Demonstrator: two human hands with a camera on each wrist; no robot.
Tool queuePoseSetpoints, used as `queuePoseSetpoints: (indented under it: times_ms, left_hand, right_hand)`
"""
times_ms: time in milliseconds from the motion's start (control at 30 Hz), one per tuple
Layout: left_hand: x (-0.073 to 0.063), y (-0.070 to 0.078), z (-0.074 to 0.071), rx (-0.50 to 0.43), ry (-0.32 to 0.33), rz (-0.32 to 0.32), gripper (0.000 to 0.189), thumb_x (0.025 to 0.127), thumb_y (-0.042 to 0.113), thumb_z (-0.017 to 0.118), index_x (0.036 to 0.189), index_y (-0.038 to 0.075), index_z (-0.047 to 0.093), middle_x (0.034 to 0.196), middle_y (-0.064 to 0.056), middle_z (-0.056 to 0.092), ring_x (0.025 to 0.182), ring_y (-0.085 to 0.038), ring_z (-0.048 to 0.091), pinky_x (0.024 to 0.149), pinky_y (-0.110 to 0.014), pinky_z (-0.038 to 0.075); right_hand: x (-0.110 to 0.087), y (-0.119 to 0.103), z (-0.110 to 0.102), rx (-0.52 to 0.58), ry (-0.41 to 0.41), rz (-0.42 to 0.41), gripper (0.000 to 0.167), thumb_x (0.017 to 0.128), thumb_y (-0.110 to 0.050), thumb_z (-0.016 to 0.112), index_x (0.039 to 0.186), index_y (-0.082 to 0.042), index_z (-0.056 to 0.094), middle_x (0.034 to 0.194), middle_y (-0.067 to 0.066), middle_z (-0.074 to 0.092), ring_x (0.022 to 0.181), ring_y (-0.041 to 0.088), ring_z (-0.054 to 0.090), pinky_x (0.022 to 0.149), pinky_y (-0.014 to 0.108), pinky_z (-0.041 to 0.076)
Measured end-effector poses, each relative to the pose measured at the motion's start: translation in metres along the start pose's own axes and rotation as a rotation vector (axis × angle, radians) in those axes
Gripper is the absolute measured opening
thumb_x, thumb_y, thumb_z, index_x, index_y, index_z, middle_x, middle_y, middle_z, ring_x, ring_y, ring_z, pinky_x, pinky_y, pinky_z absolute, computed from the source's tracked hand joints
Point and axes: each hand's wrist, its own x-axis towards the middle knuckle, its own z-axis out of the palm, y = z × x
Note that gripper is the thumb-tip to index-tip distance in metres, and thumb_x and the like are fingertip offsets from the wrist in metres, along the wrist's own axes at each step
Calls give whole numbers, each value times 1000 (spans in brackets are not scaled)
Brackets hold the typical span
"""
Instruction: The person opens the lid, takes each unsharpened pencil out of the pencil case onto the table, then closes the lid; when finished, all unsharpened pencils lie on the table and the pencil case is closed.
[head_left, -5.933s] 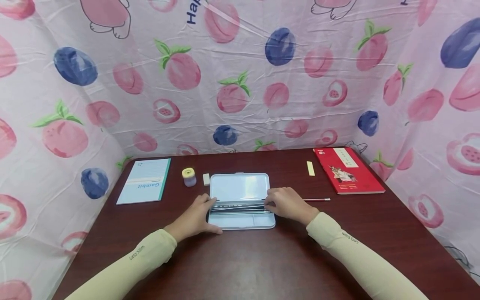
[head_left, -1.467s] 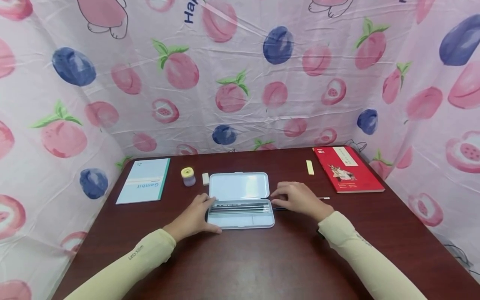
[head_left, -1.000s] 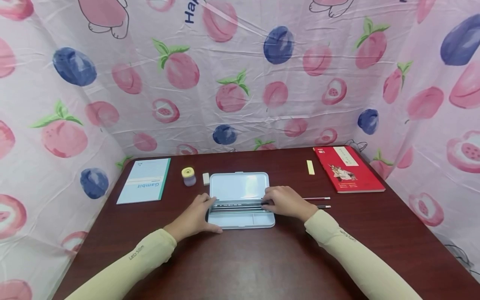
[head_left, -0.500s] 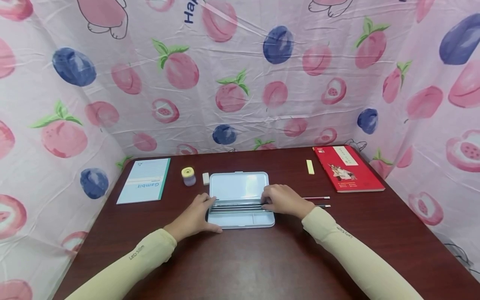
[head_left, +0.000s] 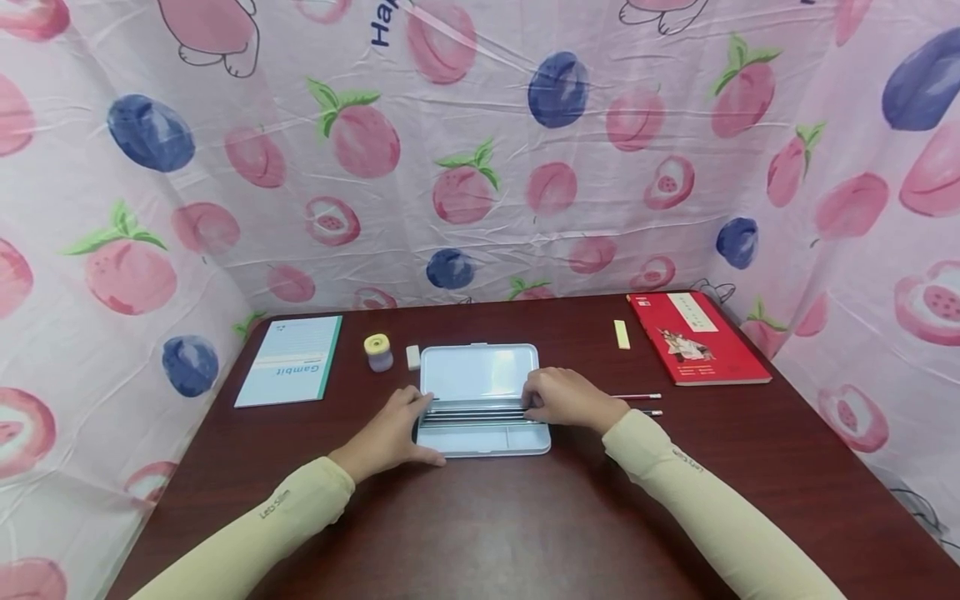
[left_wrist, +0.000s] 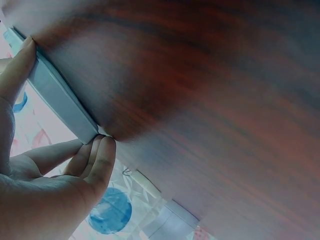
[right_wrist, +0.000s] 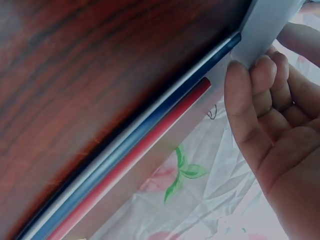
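Note:
A pale blue pencil case (head_left: 461, 440) lies open at the table's middle, its lid folded back. Several dark pencils (head_left: 472, 417) lie lengthwise in its rear compartment. My left hand (head_left: 390, 433) holds the case's left end, thumb at the front corner and fingers towards the back; the left wrist view shows them against the case wall (left_wrist: 57, 95). My right hand (head_left: 570, 398) reaches over the case's right end, its curled fingers at the pencil ends. Its fingertips are hidden, so a pinch cannot be confirmed. Right of the case lie a red pencil (right_wrist: 135, 155) and a dark pencil (right_wrist: 150, 120).
Behind the case's left side stand a white eraser (head_left: 413, 357) and a small yellow-lidded jar (head_left: 378, 353). A light blue notebook (head_left: 288, 362) lies far left. At the right are a yellow strip (head_left: 622, 334) and a red book (head_left: 697, 340). A fruit-print curtain (head_left: 480, 167) surrounds the table.
A dark pencil has come out of the case and now lies on the table near the red one. My right hand has since moved back left to the case; my left hand has stayed.

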Motion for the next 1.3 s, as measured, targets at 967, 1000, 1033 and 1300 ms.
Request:
queuePoseSetpoints:
  times_ms: [967,1000,1033,1300]
  left_hand:
    - [-1,2,-2,-12,-4,-14,105,74,49,97,158,8,51,142,-13,56,125,-25,51,111,-43,55]
    - [-1,2,-2,-13,-4,-15,105,74,49,97,158,8,51,143,-13,56,125,-25,51,111,-43,55]
    - [-1,2,-2,-12,-4,-17,105,74,49,97,158,8,51,143,-13,56,125,-25,51,111,-43,55]
    - [-1,1,0,-14,-5,-27,105,74,49,97,159,9,51,145,-14,56,126,-25,51,112,-44,54]
  right_hand:
    - [-8,0,4,-61,54,-60,5,90,-18,86,93,-17,82,79,-5,67,66,4,52,66,20,51]
    - [-8,0,4,-61,57,-62,6,90,-19,86,93,-17,82,79,-5,67,66,4,52,66,20,51]
    - [-9,0,4,-60,61,-64,6,90,-19,86,94,-17,82,79,-6,66,66,4,51,65,20,50]
    - [-18,2,0,-52,119,-86,10,88,-19,88,97,-18,82,81,-7,67,67,3,51,67,21,51]
